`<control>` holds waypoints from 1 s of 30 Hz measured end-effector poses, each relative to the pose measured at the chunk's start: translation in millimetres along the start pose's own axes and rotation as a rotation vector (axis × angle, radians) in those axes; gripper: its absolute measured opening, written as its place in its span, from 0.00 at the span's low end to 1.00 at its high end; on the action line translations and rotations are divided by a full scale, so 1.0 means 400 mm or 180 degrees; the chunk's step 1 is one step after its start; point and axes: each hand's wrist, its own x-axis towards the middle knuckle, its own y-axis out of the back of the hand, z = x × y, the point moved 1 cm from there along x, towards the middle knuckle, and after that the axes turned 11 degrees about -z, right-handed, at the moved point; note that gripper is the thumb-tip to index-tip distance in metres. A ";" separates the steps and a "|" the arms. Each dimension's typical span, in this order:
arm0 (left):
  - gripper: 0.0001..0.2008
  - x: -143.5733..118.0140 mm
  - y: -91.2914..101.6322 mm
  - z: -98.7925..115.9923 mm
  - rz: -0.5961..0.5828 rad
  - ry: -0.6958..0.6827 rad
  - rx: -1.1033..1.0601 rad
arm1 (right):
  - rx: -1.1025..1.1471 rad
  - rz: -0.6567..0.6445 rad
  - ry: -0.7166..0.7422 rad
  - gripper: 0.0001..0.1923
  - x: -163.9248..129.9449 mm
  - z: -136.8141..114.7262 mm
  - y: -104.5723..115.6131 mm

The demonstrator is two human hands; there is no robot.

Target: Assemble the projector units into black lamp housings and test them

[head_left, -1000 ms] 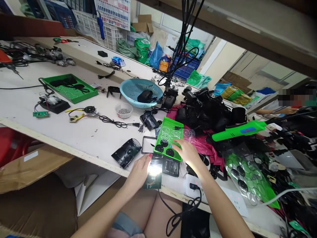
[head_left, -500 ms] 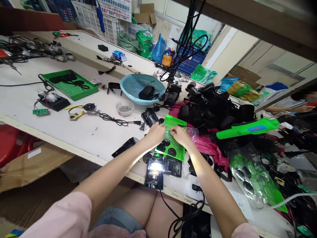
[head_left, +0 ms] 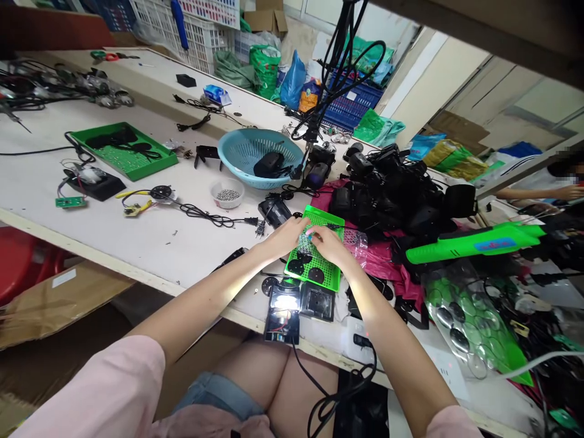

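Over green tray (head_left: 319, 267), left hand (head_left: 286, 236) and right hand (head_left: 327, 244) meeting, fingers curling narrow, pinching small clear bag (head_left: 305, 242) between them.

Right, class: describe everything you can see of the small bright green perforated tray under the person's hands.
The small green tray is a shallow rectangle, plastic by its look, with a floor of fine holes and a low rim. It lies flat near the workbench's front edge. Three black discs sit at its near end. The left hand and right hand meet over its middle, fingers on something small.
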 end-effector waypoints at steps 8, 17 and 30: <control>0.14 0.031 -0.030 -0.029 0.0021 0.0036 0.0031 | 0.0345 0.0109 0.0107 0.14 -0.015 0.030 -0.021; 0.15 0.040 -0.030 -0.019 -0.0095 0.0073 0.0076 | 0.0436 0.0521 0.0450 0.08 -0.085 -0.018 -0.007; 0.16 0.048 -0.032 -0.020 -0.0103 0.0122 -0.0114 | -0.0137 0.1223 0.0909 0.13 -0.148 -0.072 0.011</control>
